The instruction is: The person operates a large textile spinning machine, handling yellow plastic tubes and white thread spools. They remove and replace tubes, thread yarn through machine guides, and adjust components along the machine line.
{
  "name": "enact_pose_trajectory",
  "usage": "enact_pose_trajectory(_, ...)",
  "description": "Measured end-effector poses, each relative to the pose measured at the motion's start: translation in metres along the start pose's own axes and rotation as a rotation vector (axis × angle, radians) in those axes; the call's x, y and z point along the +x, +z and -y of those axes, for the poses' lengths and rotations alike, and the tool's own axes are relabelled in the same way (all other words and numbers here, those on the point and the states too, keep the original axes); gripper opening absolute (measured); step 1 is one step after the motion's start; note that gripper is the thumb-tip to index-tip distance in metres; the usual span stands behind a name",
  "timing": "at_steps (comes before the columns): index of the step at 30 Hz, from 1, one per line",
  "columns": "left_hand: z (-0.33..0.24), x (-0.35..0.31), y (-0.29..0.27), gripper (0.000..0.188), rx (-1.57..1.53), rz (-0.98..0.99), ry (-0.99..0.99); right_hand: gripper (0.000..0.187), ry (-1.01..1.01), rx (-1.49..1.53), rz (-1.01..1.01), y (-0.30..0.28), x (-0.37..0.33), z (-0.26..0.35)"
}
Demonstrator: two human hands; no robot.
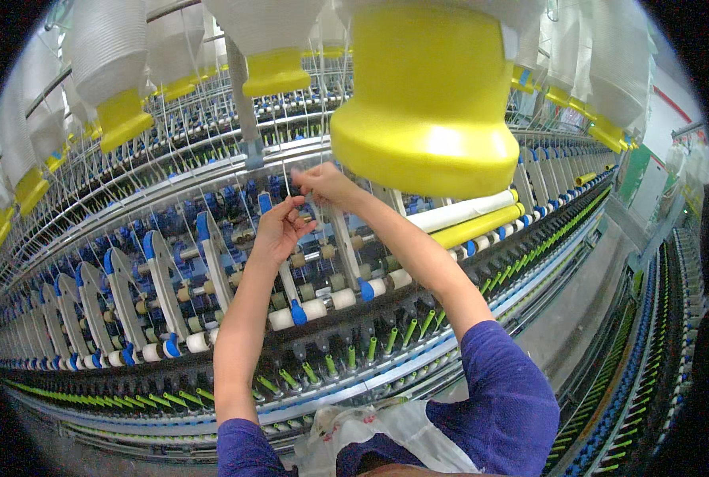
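Note:
Both my hands reach up over the drafting arms of a spinning frame, close together. My left hand (281, 227) has its thumb and forefinger pinched at the lower end of a thin white roving strand (285, 176); the other fingers curl loosely. Just above and to the right, my right hand (327, 186) is closed, fingertips pointing left near the same strand. Those fingertips are slightly blurred, and whatever they hold is too small to make out. Under my hands lie grey drafting arms with blue tips (202, 226) and pale rollers (343, 299).
Large white roving bobbins with yellow bases (426, 103) hang overhead, one very near my right arm. A white tube (462, 213) and a yellow tube (482, 227) rest on the frame to the right. Green spindles (373, 348) line the lower front. Another machine (648, 350) stands across the aisle.

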State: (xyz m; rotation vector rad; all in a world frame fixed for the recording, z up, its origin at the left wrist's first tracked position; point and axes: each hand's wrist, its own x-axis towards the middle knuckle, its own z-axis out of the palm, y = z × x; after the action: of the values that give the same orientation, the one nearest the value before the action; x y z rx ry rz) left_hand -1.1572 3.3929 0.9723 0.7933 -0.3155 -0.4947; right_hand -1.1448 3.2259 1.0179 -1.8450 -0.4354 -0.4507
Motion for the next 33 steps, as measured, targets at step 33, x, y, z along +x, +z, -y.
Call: enact_pose_trajectory(33, -0.019, -0.151, 0.036, 0.004, 2.715, 0.232, 0.377, 0.021, 0.147, -0.823, 0.186, 0.047, -0.025, -0.03)
